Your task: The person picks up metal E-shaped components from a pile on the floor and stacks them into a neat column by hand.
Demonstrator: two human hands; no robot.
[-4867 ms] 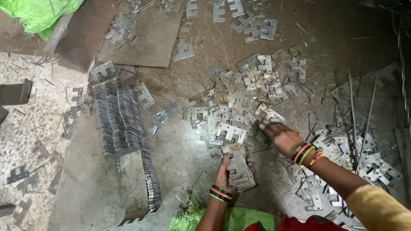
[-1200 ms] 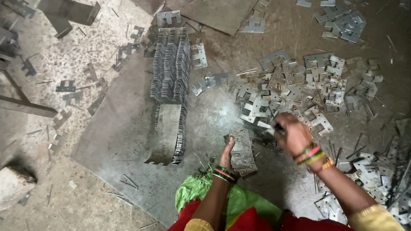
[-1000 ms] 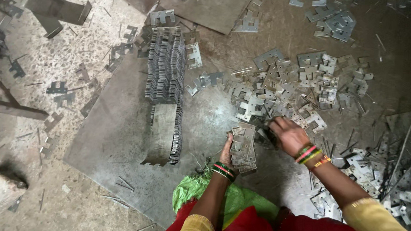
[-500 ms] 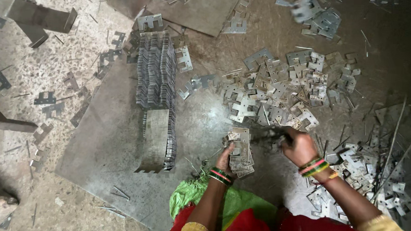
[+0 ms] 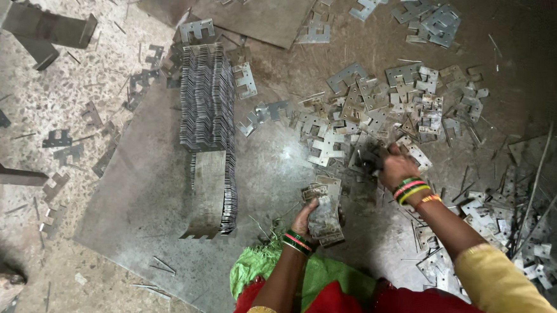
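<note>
Plates, stamped from thin grey metal, scattered over floor (image 5: 72, 101) and steel sheet (image 5: 143, 200).

Far left: stray plates on speckled floor, dark offcuts near top left corner.

Left of centre: long stack (image 5: 210, 102) of plates on edge along the sheet, its near end tipped flat toward the sheet's near edge.

Centre, near the sheet's near edge: left hand (image 5: 310, 218) with grip closed on a small bundle (image 5: 324, 211) of plates, held upright; same place and hold as half a second ago.

Right of that: loose pile (image 5: 382, 111) spread toward the sheet's far right. Right hand (image 5: 392, 167) down at the pile's near edge, fingers curled over a dark piece; whether actually gripped cannot be told. A second ago nearer the bundle, now reaching out again, so likely between one plate added and the next picked.

Far right: more plates (image 5: 509, 232) and thin rods by the right arm.
</note>
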